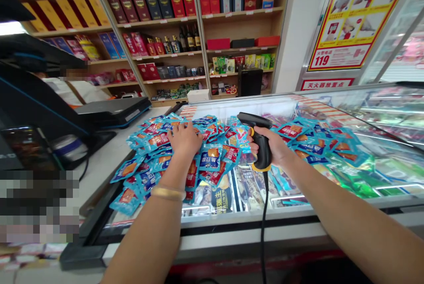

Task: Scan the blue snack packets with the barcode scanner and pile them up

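Head view. I have the right hand's [277, 146] grip clamped around a black barcode scanner [263, 150], above the freezer's glass top [261, 105]; its cable [263, 231] hangs down. My left hand [185, 139] lies on the left heap of blue snack packets [161, 141]; can't tell whether that grip pinches one. Second heap [306, 139] on the glass, right of the scanner. Far left, a flat black device [115, 106] on the tabletop [103, 172].

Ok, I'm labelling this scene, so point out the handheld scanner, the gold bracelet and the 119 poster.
Handheld scanner [264, 149], head view: its black handle.
Gold bracelet [168, 193], head view: middle of its band.
119 poster [360, 20], head view: its printed face.
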A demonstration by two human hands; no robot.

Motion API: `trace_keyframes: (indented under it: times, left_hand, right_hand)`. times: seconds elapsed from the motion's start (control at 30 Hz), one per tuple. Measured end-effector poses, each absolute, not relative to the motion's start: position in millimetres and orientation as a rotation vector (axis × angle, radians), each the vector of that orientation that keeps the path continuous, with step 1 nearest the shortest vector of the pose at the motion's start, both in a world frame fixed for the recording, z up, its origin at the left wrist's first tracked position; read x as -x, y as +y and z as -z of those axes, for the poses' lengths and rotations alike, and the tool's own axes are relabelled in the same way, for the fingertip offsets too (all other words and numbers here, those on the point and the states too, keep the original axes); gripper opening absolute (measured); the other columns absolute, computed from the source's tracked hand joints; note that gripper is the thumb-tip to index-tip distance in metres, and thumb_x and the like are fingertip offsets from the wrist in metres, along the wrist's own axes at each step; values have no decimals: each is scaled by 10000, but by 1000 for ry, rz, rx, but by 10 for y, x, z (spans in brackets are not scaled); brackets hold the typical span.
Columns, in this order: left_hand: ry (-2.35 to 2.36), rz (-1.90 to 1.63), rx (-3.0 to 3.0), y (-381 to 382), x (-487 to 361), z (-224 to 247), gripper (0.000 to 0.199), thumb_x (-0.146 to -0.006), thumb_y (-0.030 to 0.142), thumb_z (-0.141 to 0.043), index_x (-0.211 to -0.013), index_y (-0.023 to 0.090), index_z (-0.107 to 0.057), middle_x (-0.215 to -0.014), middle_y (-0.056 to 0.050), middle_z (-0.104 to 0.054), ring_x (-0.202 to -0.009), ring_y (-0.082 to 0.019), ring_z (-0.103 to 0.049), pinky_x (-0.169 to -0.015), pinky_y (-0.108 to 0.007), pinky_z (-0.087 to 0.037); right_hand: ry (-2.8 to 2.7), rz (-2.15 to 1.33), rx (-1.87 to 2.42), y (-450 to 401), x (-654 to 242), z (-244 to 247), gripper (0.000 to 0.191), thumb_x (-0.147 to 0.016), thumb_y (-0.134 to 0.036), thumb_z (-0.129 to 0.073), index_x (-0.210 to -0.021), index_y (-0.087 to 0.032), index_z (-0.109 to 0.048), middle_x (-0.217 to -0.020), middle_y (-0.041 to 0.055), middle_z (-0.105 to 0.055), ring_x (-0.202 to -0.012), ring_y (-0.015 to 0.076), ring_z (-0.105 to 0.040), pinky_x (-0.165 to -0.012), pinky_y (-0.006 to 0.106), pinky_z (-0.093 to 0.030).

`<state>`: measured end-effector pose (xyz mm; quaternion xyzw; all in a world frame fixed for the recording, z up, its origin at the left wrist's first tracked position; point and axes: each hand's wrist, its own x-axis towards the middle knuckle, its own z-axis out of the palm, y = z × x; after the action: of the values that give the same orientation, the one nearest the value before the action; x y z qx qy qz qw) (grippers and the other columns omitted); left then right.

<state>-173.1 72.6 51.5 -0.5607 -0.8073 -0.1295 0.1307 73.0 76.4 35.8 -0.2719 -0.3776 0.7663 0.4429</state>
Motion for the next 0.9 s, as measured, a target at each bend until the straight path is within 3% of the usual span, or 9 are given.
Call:
trace_keyframes:
  times: [0.17,0.33,0.47,0.63,0.9]
  left_hand:
    - [-2306,323,1648,703,1718,-554,480,-831,317,-483,-1279,168,-573,-1293,-173,-581,-1220,-351,-496,-1010,-478,-384]
    - [-2258,362,1685,706,1738,-530,384,-828,220,-454,-1142,168,-669,-1215,-159,-630,-1180,-341,-530,-993,-461,-401]
    - [-2229,741,1749,735,1743,-543,406,-894,223,-355,-1168,146,-645,-1147,-150,-668,-1100,-291,-595,-951,-390,-439]
    - [-2200,1114,1859,796,1701,-538,317,-908,311,-378,-938,160,-654,-910,-72,-714,-877,-234,-649,-813,-313,-482]
    - [-2159,930,2121,774,1595,-483,251,-895,279,-425,-912,162,-647,-897,-96,-718,-902,-254,-658,-840,-332,-479]
  right_hand:
    - [-952,-1903,648,728,-686,-366,196,-734,-331,-679,-796,-183,-568,-659,-19,-540,-454,74,-434,-422,210,-401]
    - [-947,-1913,639,706,-684,-384,218,-709,-339,-697,-787,-179,-572,-658,-26,-535,-451,69,-431,-413,205,-395]
    - [-961,-1906,641,698,-684,-390,229,-696,-349,-703,-787,-181,-578,-656,-32,-529,-447,66,-429,-413,201,-393]
    - [-1032,-1885,629,698,-682,-374,227,-706,-361,-690,-786,-182,-576,-669,-22,-536,-454,75,-434,-420,213,-402]
    - [-1140,-1882,602,661,-687,-402,233,-717,-372,-690,-756,-167,-587,-684,-5,-539,-460,70,-419,-443,217,-412]
